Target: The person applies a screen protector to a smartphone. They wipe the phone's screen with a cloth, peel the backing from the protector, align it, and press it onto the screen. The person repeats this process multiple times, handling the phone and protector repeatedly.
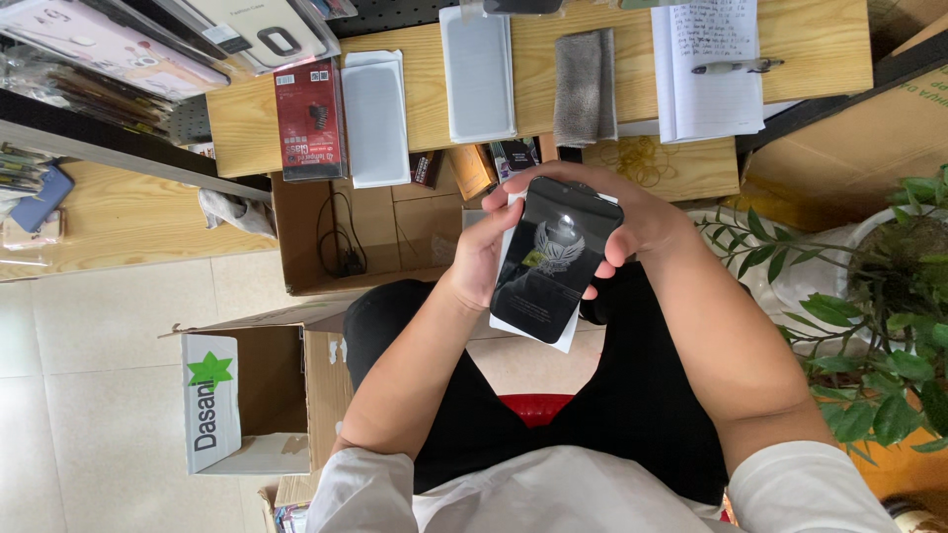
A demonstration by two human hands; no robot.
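Both my hands hold a black phone (553, 259) over my lap, its dark screen facing up with a pale winged design on it. A white flat sheet or pack (565, 340) lies under the phone and shows at its lower edge. My left hand (481, 255) grips the phone's left side. My right hand (632, 212) wraps over its top right corner, fingers curled across the top edge. I sit on a red stool (534, 406) in black trousers.
A wooden desk (237, 128) ahead carries a red box (310, 118), two white flat packs (376, 118), a grey cloth (584, 87) and an open notebook with a pen (736, 66). Open cardboard boxes (259, 400) stand at my left. A potted plant (889, 326) is at my right.
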